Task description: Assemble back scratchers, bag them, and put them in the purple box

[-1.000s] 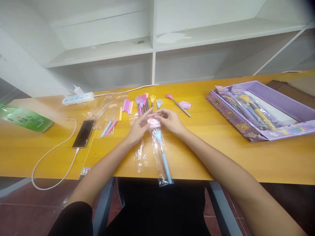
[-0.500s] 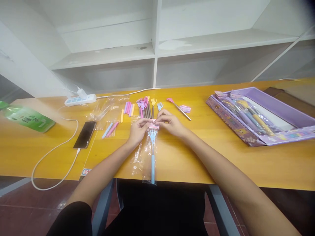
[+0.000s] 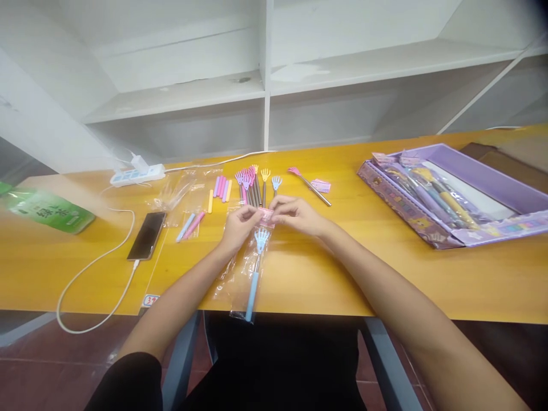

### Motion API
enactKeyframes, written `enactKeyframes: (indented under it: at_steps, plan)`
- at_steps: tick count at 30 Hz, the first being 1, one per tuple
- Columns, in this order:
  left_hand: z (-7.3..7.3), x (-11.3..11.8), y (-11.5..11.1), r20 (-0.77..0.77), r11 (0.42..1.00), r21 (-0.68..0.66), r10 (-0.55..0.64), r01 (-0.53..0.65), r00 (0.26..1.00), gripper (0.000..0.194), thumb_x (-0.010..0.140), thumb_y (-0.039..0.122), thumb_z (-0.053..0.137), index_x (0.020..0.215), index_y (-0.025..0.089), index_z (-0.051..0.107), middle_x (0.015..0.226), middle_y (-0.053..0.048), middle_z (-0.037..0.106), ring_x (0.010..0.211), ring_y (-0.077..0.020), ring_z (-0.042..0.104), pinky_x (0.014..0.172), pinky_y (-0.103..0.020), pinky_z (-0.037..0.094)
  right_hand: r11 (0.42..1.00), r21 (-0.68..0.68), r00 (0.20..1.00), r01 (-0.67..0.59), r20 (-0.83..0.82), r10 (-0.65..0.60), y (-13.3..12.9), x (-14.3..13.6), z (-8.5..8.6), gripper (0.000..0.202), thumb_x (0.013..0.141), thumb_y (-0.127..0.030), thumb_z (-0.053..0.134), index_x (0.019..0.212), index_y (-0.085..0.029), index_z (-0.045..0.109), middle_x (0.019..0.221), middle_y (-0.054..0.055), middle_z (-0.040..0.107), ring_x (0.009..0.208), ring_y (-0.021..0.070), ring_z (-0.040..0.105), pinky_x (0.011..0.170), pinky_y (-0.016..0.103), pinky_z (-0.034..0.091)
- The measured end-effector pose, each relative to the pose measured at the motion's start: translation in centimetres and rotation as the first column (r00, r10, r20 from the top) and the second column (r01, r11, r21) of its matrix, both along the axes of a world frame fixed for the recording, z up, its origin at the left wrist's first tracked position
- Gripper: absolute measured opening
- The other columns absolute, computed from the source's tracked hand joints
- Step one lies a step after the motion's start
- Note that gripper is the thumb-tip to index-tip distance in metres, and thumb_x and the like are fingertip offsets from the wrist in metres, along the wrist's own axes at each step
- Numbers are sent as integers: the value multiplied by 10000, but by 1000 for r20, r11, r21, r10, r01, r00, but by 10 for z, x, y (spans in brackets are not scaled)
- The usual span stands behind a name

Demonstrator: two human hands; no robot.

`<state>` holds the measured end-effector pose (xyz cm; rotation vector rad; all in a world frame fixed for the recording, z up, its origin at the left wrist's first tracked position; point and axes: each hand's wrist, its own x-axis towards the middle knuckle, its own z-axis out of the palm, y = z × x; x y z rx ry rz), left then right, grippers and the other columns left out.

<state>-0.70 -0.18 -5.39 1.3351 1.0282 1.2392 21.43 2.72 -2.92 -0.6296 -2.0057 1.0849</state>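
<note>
A pink card (image 3: 266, 217) is pinched between the fingertips of my left hand (image 3: 241, 226) and my right hand (image 3: 295, 216), at the top of a clear plastic bag (image 3: 240, 297). Inside the bag lies a blue back scratcher (image 3: 252, 288), its hand-shaped head just below the card and its handle end reaching the table's front edge. Whether the card is inside the bag or on it, I cannot tell. Beyond my hands lie several back scratchers (image 3: 252, 185) with pink, purple and yellow heads. A blue-headed one (image 3: 276, 182) is partly hidden behind my right hand.
Right of my hands lie a pink back scratcher (image 3: 310, 187) and pink cards (image 3: 321, 185). A purple box (image 3: 492, 171) holds bagged back scratchers. To the left are coloured handle sleeves (image 3: 191, 225), plastic bags (image 3: 175, 194), a charging phone (image 3: 146, 236), a power strip (image 3: 137, 174) and a green bottle (image 3: 51, 211).
The bagged blue back scratcher has tilted, its handle end swinging left. More of the pink card shows between my fingers. The whole view has shifted slightly.
</note>
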Motion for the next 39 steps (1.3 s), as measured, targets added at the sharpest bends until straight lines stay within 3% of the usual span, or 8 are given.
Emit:
enactKeyframes:
  at_steps: [7, 17, 24, 27, 29, 32, 36, 39]
  plan:
    - [4, -1, 2, -76, 997, 69, 53, -47, 996, 517, 726, 431, 920, 705, 202, 457, 671, 52, 541, 632, -98, 504, 634, -225, 415, 938, -337, 982, 82, -136, -135, -4, -17, -13, 516, 733, -536, 925, 909, -238, 543, 848, -25, 635, 679, 134, 604, 639, 298, 525]
    - [-2, -3, 6, -123, 994, 86, 82, -72, 989, 600, 835, 480, 804, 700, 232, 274, 644, 77, 309, 618, -101, 287, 610, -242, 276, 914, -402, 996, 65, -24, -81, 1, -9, -7, 363, 819, -429, 846, 1066, -192, 725, 814, 7, 694, 730, 151, 655, 741, 317, 562]
    - [-1, -3, 5, -151, 988, 133, 100, -80, 984, 462, 897, 424, 766, 686, 214, 413, 627, 57, 454, 612, -113, 434, 639, -250, 380, 914, -404, 999, 36, -23, -49, 6, 3, -1, 346, 825, -405, 848, 1078, -194, 744, 893, 35, 749, 817, 173, 707, 876, 364, 579]
    - [5, -4, 2, -157, 991, 132, 38, -17, 987, 198, 947, 401, 730, 997, 212, 701, 841, -19, 730, 795, -174, 668, 788, -295, 519, 901, -434, 996, 23, -72, -59, 10, 5, -5, 411, 806, -462, 870, 1083, -198, 722, 864, 29, 757, 829, 194, 738, 899, 381, 579]
    - [9, -5, 0, -173, 990, 141, 38, -14, 984, 298, 976, 391, 698, 1225, 233, 742, 1058, -66, 796, 969, -216, 729, 882, -330, 555, 896, -439, 992, 63, -70, -104, 11, 7, -7, 473, 783, -520, 883, 1081, -198, 706, 847, 28, 762, 799, 195, 739, 857, 369, 577]
    - [13, -7, -1, -158, 984, 158, 106, -81, 982, 354, 1000, 389, 668, 1317, 250, 744, 956, -49, 791, 833, -185, 720, 775, -301, 568, 910, -375, 984, 178, 72, -163, 9, 10, 0, 506, 869, -687, 745, 938, -186, 711, 751, 35, 743, 660, 161, 666, 695, 311, 526]
    - [18, -10, 0, -19, 979, 130, 158, -154, 987, 440, 1003, 431, 672, 1403, 248, 676, 629, 38, 624, 521, -120, 548, 561, -257, 489, 941, -339, 913, 5, 384, 134, -8, 7, 30, 727, 1028, -773, 386, 828, -176, 750, 733, 65, 749, 559, 140, 565, 608, 306, 461]
    - [21, -10, 0, 76, 971, 139, 187, -196, 979, 433, 985, 469, 696, 1353, 243, 677, 686, 18, 654, 553, -128, 586, 568, -265, 502, 977, -215, 869, -12, 481, 116, -24, -4, 45, 526, 1009, -663, 565, 798, -203, 711, 727, 29, 716, 585, 151, 565, 610, 308, 433]
